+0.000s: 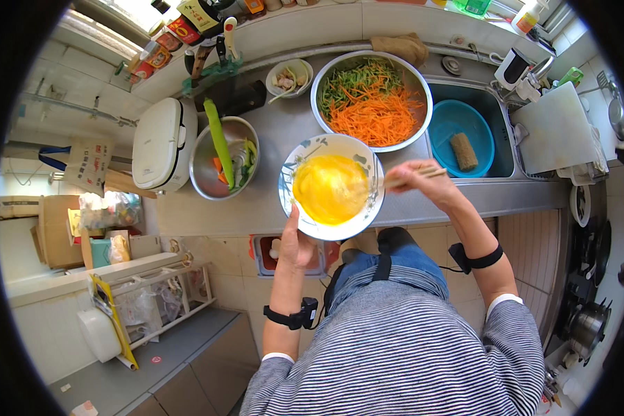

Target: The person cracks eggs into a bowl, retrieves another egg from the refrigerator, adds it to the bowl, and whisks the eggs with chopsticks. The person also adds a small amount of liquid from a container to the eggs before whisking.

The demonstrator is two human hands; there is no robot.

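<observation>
My left hand (pixel 297 242) grips the near rim of a white patterned bowl (pixel 287 200), which is held over the counter's front edge. Beaten yellow egg (pixel 328 190) swirls inside it, blurred by motion. At the bowl's right side, my right hand (pixel 421 182) is closed around chopsticks (pixel 431 172); their tips are lost in the blur. Just behind the bowl stands a large metal basin (pixel 318 112) with shredded carrot (pixel 372 119) and shredded green vegetable (pixel 361 86), probably cucumber.
Left on the steel counter (pixel 270 130) are a metal bowl (pixel 193 161) with a long green pepper (pixel 218 140) and a white lidded container (pixel 158 145). A small bowl (pixel 290 95) sits behind. The sink holds a blue basin (pixel 491 138). A bin (pixel 262 273) stands below.
</observation>
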